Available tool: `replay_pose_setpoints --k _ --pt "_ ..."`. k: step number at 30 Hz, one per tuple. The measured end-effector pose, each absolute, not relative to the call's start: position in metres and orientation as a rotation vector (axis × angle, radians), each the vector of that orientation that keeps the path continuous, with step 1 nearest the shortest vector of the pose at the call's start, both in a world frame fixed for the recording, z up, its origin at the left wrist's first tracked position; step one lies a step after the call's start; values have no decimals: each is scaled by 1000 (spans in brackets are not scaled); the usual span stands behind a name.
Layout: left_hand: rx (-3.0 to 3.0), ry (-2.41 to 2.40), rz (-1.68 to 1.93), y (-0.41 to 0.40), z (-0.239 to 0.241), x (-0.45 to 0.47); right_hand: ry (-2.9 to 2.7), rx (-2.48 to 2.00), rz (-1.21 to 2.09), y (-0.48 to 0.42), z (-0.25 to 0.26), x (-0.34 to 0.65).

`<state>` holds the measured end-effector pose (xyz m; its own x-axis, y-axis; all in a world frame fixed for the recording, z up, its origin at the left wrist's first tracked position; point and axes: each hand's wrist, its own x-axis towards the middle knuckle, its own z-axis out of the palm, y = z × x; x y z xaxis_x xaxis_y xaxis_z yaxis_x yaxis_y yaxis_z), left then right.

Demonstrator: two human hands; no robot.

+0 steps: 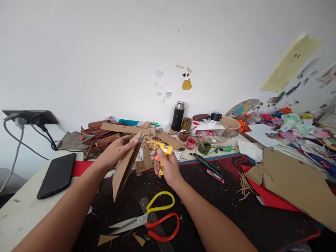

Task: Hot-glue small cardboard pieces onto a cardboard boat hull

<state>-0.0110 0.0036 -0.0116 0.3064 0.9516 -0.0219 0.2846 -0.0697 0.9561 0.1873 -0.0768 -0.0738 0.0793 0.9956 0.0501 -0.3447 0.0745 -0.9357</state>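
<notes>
My left hand (117,151) is closed on a folded strip of brown cardboard (125,168), held edge-up above the dark cutting mat (225,213). My right hand (168,167) grips a yellow hot glue gun (162,153) with an orange trigger. Its nozzle points left at the top end of the cardboard strip, close to my left fingertips. On the mat below my hands lie two pairs of scissors, one with yellow handles (154,208) and one with red handles (161,227).
A black phone (56,175) lies at the left near a wall socket with cables (28,117). Cardboard scraps (126,130), a black flask (177,116), paint pots, a bowl (230,124) and craft clutter fill the back. A large cardboard sheet (296,182) lies at the right. Utility knives (210,166) rest mid-table.
</notes>
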Motion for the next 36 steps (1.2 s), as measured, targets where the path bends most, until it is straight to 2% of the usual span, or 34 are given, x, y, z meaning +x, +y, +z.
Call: replay_pose_setpoints --k 24,36 --pt "1254 1123 818 -23 0 24 -1259 -1289 870 -86 -68 207" --pt "1254 1154 820 -28 6 28 -1275 -1345 829 -87 -62 208"
